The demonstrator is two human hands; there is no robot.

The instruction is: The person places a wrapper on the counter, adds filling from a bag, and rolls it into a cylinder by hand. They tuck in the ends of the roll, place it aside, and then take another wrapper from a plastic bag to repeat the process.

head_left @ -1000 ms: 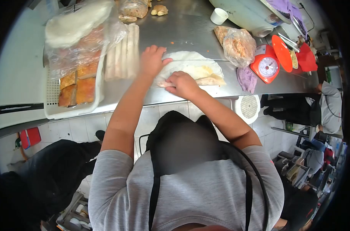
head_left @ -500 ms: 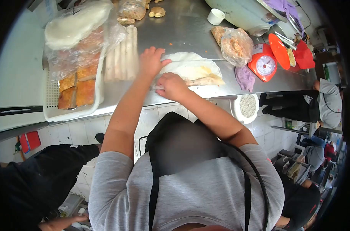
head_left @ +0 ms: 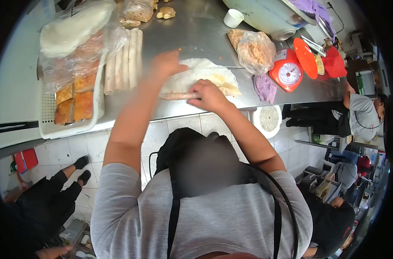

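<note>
On the steel counter [head_left: 183, 30] lies a thin white wrapper sheet [head_left: 205, 69]. Along its near edge runs a filling roll [head_left: 175, 96], partly wrapped. My right hand [head_left: 208, 96] pinches this roll near its middle, thumb below and fingers above. Blurred by motion, my left hand [head_left: 167, 65] is over the left end of the sheet, and what its fingers do is hard to make out. Several finished long pale rolls [head_left: 125, 60] lie side by side left of my left hand.
At the left, a white basket [head_left: 100, 95] holds browned slabs [head_left: 83, 105] under plastic. Right of the sheet are a bag of orange filling [head_left: 256, 52], a purple cloth [head_left: 264, 88] and a red scale [head_left: 287, 73]. A white cup [head_left: 234, 18] stands behind. Other people stand left and right.
My right hand has moved right along the roll, uncovering its left part. My left hand has lifted away from the sheet's left edge. The person at the left has shifted.
</note>
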